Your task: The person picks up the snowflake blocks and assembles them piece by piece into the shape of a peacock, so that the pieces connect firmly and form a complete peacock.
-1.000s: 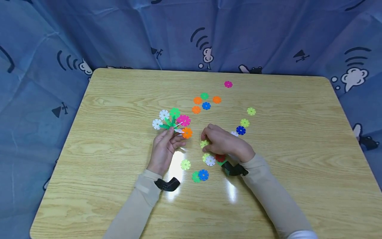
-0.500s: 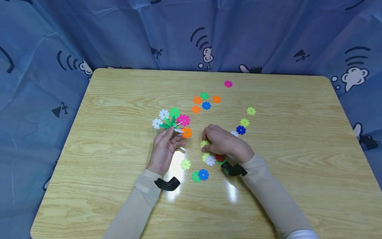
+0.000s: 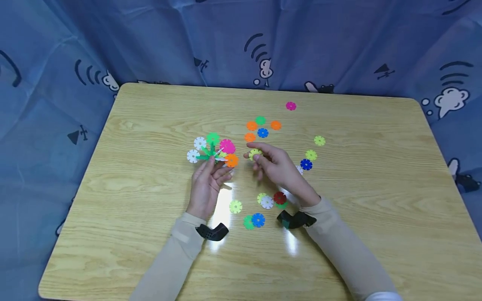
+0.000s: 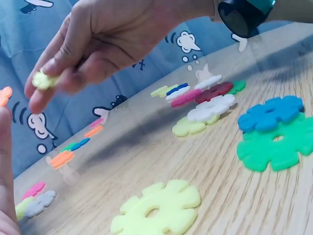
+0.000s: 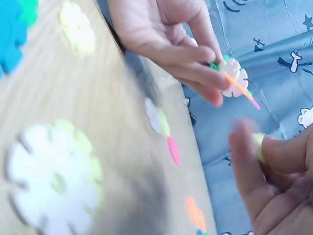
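Observation:
My left hand point(image 3: 205, 190) pinches a cluster of interlocked snowflake discs, held above the table. A green disc point(image 3: 212, 139), an orange disc point(image 3: 231, 160), pink and white ones fan out from its middle. To the right, my right hand point(image 3: 280, 167) pinches a single yellow-green snowflake disc point(image 3: 255, 154) between thumb and fingers, apart from the cluster. In the left wrist view this yellow-green disc point(image 4: 44, 80) is up off the table. The right wrist view has the left hand point(image 5: 171, 44) with a white disc point(image 5: 235, 78) of the cluster beyond its fingers.
Loose discs lie around the wooden table point(image 3: 113, 234): a blue disc point(image 3: 258, 220) over a green one, a dark red disc point(image 3: 280, 197) by a white one, and a pink disc point(image 3: 290, 106) far back. A blue patterned curtain point(image 3: 226, 42) hangs behind.
My right hand has risen and moved away from the lower discs, carrying the yellow-green disc up beside the cluster. The cluster has shifted slightly left in the left hand.

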Action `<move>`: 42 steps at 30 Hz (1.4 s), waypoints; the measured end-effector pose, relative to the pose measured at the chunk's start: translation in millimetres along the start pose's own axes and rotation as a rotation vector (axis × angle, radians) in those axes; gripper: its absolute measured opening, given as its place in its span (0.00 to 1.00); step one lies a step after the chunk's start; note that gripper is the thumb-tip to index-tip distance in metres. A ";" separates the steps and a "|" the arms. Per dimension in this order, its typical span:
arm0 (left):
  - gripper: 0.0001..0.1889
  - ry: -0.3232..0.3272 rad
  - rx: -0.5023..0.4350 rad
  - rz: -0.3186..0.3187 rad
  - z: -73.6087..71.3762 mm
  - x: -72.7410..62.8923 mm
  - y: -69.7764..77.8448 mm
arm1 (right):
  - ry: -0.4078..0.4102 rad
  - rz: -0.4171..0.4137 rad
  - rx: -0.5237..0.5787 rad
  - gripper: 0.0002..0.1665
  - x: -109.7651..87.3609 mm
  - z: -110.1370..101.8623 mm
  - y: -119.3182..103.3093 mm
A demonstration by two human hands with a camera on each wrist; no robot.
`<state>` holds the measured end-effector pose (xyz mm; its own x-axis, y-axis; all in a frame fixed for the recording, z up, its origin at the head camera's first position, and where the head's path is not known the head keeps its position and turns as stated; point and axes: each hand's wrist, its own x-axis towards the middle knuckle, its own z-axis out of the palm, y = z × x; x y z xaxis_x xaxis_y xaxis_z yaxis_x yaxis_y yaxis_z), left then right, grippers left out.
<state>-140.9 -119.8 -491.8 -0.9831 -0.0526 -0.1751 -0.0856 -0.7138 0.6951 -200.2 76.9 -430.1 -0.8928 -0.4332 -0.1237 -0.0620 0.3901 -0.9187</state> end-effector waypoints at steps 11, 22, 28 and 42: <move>0.11 0.096 -0.103 0.035 2.3 0.7 1.9 | 0.168 -0.354 -0.289 0.06 -7.7 29.2 7.6; 0.10 0.098 -0.081 0.044 3.1 0.3 1.2 | 0.211 -0.502 -0.453 0.08 -7.5 34.8 12.5; 0.09 0.091 -0.087 0.051 3.5 -0.2 0.9 | 0.216 -0.487 -0.471 0.08 -7.8 34.7 11.7; 0.08 0.041 -0.091 0.021 0.4 -0.4 3.5 | 0.183 -0.432 -0.359 0.07 -4.8 32.5 13.9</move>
<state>-140.9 -122.0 -489.1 -0.9769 -0.0953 -0.1912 -0.0484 -0.7729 0.6327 -182.4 58.0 -454.5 -0.8135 -0.4791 0.3297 -0.5558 0.4738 -0.6831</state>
